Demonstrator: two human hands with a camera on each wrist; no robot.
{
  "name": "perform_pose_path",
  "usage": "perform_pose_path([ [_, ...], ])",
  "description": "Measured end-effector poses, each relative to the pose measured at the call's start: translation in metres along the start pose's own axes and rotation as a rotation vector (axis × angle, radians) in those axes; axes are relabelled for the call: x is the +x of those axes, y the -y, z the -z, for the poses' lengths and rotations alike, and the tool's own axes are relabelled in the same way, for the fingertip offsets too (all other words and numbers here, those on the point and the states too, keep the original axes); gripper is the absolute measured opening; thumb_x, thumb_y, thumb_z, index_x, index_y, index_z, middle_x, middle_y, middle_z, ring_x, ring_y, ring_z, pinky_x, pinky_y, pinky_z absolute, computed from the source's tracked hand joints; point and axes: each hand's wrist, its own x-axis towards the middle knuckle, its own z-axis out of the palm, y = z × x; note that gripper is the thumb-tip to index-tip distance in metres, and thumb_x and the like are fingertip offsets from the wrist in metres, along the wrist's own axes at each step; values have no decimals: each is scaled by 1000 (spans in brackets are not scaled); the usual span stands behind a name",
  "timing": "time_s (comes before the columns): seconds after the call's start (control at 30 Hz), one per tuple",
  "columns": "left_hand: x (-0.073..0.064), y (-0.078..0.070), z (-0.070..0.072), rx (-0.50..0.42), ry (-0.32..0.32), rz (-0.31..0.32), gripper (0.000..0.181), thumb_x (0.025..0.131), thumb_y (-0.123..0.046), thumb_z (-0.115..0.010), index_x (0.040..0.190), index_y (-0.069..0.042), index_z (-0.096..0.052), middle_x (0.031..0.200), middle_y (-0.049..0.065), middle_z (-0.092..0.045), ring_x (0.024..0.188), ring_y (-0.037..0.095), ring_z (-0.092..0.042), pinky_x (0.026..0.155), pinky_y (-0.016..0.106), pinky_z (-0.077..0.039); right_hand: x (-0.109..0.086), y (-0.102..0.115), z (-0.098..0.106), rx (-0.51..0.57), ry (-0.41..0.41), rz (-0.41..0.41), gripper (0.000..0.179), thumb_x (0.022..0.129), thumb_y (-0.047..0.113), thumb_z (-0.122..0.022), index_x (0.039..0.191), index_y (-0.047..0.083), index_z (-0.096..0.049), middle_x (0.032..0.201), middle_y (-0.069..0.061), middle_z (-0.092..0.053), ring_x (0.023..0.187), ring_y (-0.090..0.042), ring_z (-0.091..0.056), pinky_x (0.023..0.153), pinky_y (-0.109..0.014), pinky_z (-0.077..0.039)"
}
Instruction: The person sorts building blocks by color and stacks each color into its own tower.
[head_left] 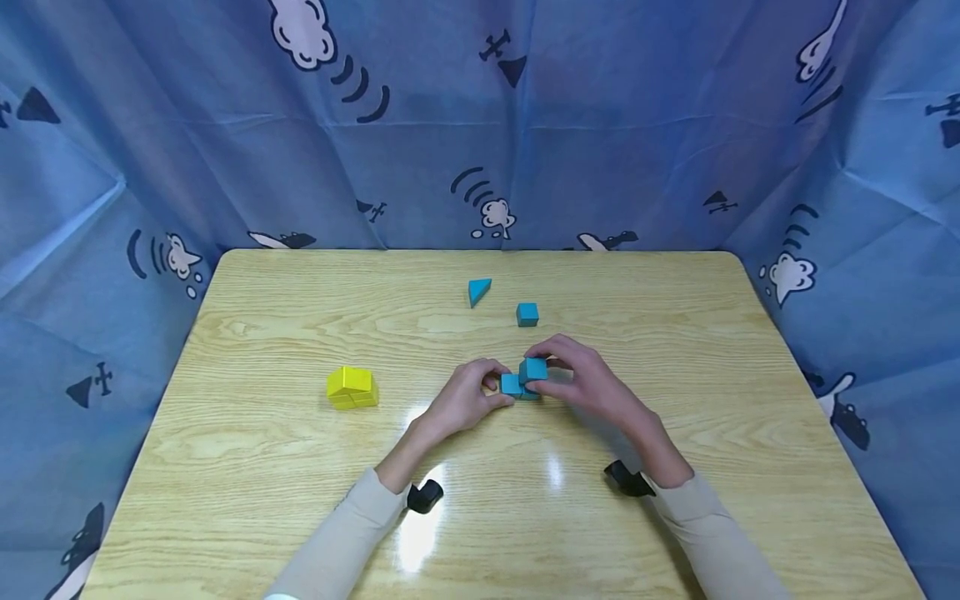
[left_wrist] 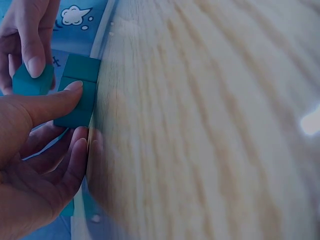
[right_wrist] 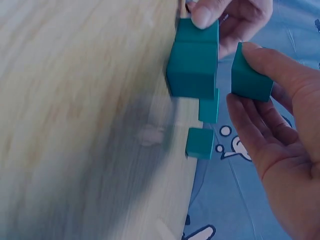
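Note:
Two blue cubes sit side by side on the table in front of me. My left hand (head_left: pixel 467 393) pinches the left cube (head_left: pixel 511 385) between thumb and fingers. My right hand (head_left: pixel 588 382) grips a third blue cube (head_left: pixel 533 369), raised above the table. In the right wrist view this held cube (right_wrist: pixel 251 77) is apart from the right-hand cube of the pair (right_wrist: pixel 192 70). From the head, the held cube hides most of that right-hand cube.
Farther back on the table (head_left: pixel 262 475) lie a loose blue cube (head_left: pixel 527 314) and a blue triangular block (head_left: pixel 478 291). A small group of yellow blocks (head_left: pixel 352 387) stands to the left. Blue printed cloth (head_left: pixel 420 125) hangs behind the table and at both sides.

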Motion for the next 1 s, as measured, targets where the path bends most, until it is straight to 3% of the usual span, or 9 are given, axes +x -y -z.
perform_pose_path([
  [0.17,0,1,0,7,-4,-4,34,87,-8,-84,117,2,-70,102,10,-68,88,18,-62,78,25,-51,4,5,-9,16,33,21,35,88,11,-83,121,9,-69,117,-3,-64,110,-21,-64,97,-44,-55],
  [0.47,-1,3,2,10,15,-23,34,88,-6,-82,118,3,-69,110,12,-69,93,23,-65,81,25,-53,8,4,-20,-14,68,38,37,88,15,-83,122,10,-70,115,1,-64,104,-15,-63,90,-40,-56],
  [1.0,0,2,3,13,16,-50,31,88,-12,-84,113,0,-71,100,8,-67,90,24,-63,78,25,-51,9,6,-21,-32,70,19,39,89,15,-82,124,7,-69,117,0,-65,105,-16,-63,92,-40,-55],
])
